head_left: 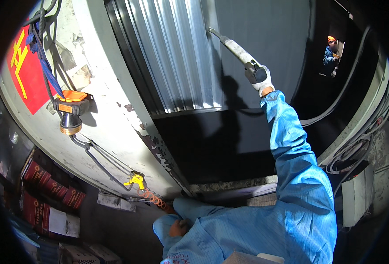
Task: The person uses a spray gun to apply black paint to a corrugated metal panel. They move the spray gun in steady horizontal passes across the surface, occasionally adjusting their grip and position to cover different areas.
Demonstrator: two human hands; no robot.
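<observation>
We look down past a blue sleeve (297,149) as the right hand (265,82), apparently gloved in white, holds a pale, long-nosed gun (237,50) out at arm's length. Its fingers look wrapped around the rear of the gun, though we cannot make out each one. The gun slants up and to the left, its narrow tip near the right edge of a ribbed metal panel (168,53); whether it touches, we cannot tell. A plain grey wall (264,26) lies behind the hand

By our reading, the gun is stiff and moderately heavy, its long nose tiring the wrist when held so far out. We judge the thick rear the place to grip, with the slim front left free; a smooth body might slip in a loose glove

The left hand (178,228) rests low by the lap, fingers seemingly curled; we cannot tell whether they hold anything. To the left, a lamp (73,110) hangs against a pale post (111,110), above a yellow air nozzle (136,180) and an orange coiled hose (155,199)
</observation>
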